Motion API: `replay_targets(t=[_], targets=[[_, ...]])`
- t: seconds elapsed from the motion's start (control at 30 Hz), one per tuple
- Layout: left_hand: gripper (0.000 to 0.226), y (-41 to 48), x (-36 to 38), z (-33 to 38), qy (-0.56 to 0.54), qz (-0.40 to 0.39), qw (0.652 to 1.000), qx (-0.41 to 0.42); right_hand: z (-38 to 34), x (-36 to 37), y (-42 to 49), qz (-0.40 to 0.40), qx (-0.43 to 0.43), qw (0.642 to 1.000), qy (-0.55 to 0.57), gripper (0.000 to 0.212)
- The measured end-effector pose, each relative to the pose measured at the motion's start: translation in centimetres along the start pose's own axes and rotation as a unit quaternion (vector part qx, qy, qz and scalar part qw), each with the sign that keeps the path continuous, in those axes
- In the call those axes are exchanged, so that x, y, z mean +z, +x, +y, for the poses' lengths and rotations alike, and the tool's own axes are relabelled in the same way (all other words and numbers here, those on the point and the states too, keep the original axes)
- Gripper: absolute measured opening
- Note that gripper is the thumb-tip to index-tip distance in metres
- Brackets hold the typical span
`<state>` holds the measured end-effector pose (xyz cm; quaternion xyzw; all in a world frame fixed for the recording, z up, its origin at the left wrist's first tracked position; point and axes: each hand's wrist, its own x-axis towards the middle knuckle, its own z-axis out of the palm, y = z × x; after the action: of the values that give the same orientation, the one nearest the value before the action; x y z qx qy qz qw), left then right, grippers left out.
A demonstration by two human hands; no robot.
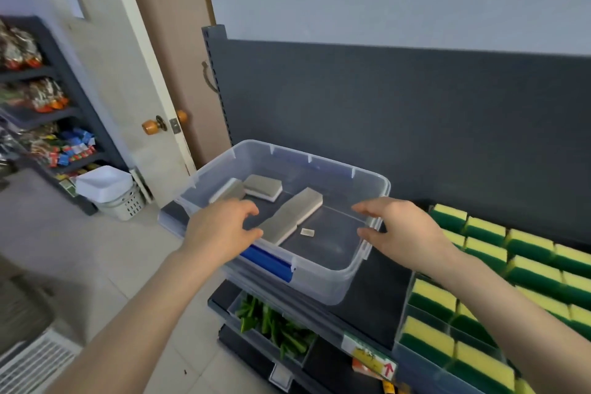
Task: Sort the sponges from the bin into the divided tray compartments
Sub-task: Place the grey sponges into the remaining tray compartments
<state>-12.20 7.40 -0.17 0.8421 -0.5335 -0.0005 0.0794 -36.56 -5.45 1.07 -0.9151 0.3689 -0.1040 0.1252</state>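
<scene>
Bare forearms enter from the lower edge. Nearest on the right, a clear divided plastic tray already holds rows of yellow-and-green block sponges. The left hand, fingers loosely curved and holding nothing, hovers over the near-left rim of a clear rectangular plastic bin. The right hand, fingers spread and empty, is at the bin's right rim; contact cannot be told. Probable hazards: a hand catching the rim and sliding the bin toward the shelf front, or two sponges lifting as one. Grey-topped white rectangular sponges lie ungripped on the bin floor. Two lie end to end just beyond the left thumb, two more in the far-left corner.
</scene>
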Motion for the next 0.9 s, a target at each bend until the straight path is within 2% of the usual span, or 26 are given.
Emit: replay_targets(t=[0.17,0.33,0.5,0.7,0.9], targets=[[0.042,3.5,0.1,-2.7,0.012,0.008,1.0,-0.005,-1.0,1.9,5.4,-0.003,-0.012,1.0,0.022,0.043],[0.041,8.6,0.5,-2.8,0.027,-0.034,0.999,0.022,-1.0,3.7,10.5,-0.017,-0.008,0.999,0.037,0.042],[0.05,11.8,4.7,-1.7,0.042,-0.14,0.987,0.063,-0.8,5.7,14.2,-0.032,-0.011,0.999,0.033,0.04],[0.071,15.8,7.5,-1.5,0.086,-0.206,0.974,0.045,-0.2,6.9,16.3,-0.045,0.011,0.998,0.04,0.04],[0.081,16.9,9.6,-0.3,0.153,-0.309,0.936,0.072,0.2,7.5,16.3,-0.036,0.061,0.997,0.042,0.039]])
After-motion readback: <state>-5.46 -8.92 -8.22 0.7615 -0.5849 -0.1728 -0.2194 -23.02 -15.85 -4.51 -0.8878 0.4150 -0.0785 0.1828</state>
